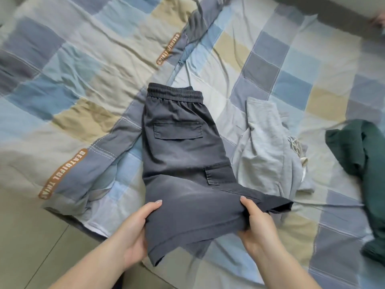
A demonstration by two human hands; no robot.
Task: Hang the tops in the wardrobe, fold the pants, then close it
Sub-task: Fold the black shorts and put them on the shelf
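Dark grey cargo shorts (183, 159) lie folded lengthwise on the checked bedspread (83, 80), elastic waistband at the far end, back pocket and side pocket facing up. My left hand (133, 232) grips the left side of the leg end, thumb on top. My right hand (256, 224) grips the right side of the same end, thumb on top and fingers underneath. The hem hangs over the bed's near edge.
A crumpled light grey garment (268, 147) lies just right of the shorts. A dark green garment (362, 163) is heaped at the right edge. Grey floor tiles (31, 236) show at lower left, beyond the bed's corner.
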